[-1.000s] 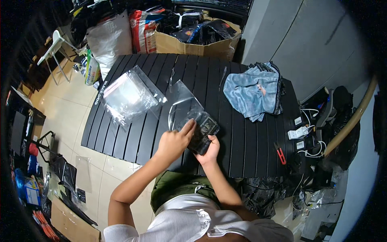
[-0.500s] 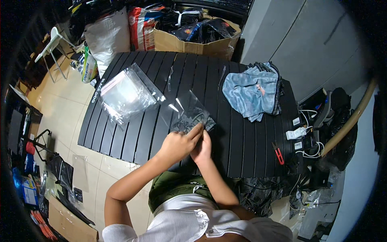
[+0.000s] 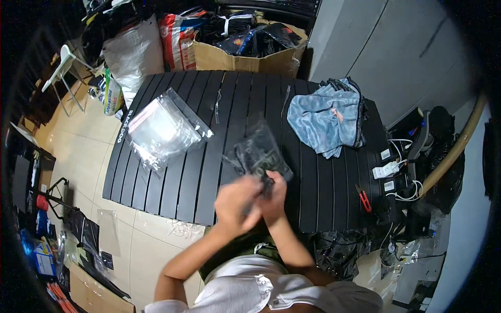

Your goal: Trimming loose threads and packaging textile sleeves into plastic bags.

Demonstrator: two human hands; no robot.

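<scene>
A clear plastic bag (image 3: 261,148) with a dark, grey-green patterned cloth inside is held over the near middle of the table. My right hand (image 3: 275,198) is closed on the bag's near end, the thumb lying over the bunched part. Close against it on the left is my left hand (image 3: 235,204), its fingers curled in but smeared by motion. Whether the left fingers grip the bag cannot be made out. The far end of the bag is blurred and points away from me.
A stack of clear plastic bags (image 3: 162,128) lies on the slatted black table (image 3: 198,182), left. Blue tie-dye cloth pieces (image 3: 318,122) are piled at right, with red thread snips (image 3: 364,199) and white plugs (image 3: 386,170) nearer. Behind stands an open cardboard box (image 3: 235,61).
Both hands have come slightly nearer to me, the left one moving fast. The bag has shifted a little right and turned. The view has tilted slightly.
</scene>
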